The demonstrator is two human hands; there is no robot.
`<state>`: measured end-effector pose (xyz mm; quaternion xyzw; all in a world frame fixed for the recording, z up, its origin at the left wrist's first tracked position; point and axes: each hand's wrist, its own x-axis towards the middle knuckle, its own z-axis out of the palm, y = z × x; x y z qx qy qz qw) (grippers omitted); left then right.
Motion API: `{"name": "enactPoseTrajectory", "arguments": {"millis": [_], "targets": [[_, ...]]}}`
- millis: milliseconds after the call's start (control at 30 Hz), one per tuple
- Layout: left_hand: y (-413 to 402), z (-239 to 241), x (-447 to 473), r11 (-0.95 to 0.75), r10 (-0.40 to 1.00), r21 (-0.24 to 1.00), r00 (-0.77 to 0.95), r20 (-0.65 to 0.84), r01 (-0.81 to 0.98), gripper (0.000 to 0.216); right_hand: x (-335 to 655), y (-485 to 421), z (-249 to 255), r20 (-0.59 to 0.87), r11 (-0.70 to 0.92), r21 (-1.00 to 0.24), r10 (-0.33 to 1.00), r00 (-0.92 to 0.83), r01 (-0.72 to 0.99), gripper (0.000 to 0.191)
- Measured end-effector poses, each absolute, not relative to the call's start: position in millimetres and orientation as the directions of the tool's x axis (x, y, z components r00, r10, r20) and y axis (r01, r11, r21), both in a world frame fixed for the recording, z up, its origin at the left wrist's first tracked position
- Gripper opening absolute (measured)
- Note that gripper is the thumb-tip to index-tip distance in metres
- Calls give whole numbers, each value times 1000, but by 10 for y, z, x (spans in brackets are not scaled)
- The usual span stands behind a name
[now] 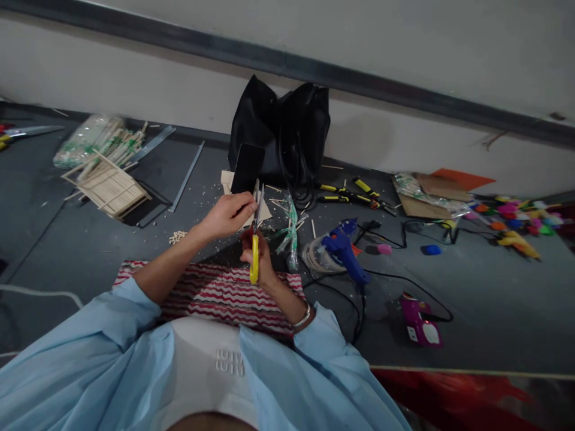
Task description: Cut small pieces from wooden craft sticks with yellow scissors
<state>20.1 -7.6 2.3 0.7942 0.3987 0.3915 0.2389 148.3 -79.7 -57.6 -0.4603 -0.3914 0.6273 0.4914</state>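
My right hand point(266, 264) grips a pair of scissors point(254, 260) with yellow handles, the blades pointing away from me and slightly parted. Beside the blades, my left hand point(229, 214) has its fingers pinched together; whatever is between them is too small to make out. Beneath the hands are a red-and-white striped cloth point(211, 293) and a pale flat sheet point(266, 211), with scattered stick offcuts around. A black phone point(248, 169) leans on a black bag point(299, 129) just beyond. A small heap of cut stick pieces point(178, 237) lies left of my left forearm.
Left, a small stick-built frame point(110, 188) stands near a bag of sticks point(96, 140) and a metal ruler point(187, 176). Right, a blue glue gun point(345, 248) trails a cable towards a purple power socket point(421, 323). Pliers point(345, 194) and colourful pompoms point(516, 215) lie farther off.
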Motion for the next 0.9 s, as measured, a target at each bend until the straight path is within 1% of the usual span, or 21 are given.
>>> {"name": "enactPoseTrajectory", "arguments": {"millis": [133,333,500,633,800,900], "targets": [[-70,31,197,-551,830,710,372,415,438,26,1474,-805,-580,-222,-238,-938,971,-91,-253,29],[-94,24,222,-505,858,758,333,391,413,31,1486,-803,-604,-193,-219,-945,973,-127,-244,34],[-87,13,222,-538,838,746,347,421,393,33,1483,-790,-600,-175,-199,-951,978,-116,-236,31],[-69,-9,219,-538,834,753,367,412,378,33,1475,-806,-585,-199,-212,-952,977,-80,-222,25],[-85,-70,262,-459,875,813,343,343,357,35,1497,-812,-585,-202,-212,-962,977,-73,-172,18],[-90,-119,286,-377,916,856,278,288,354,39,1497,-800,-632,-201,-208,-958,978,-53,-196,18]]}}
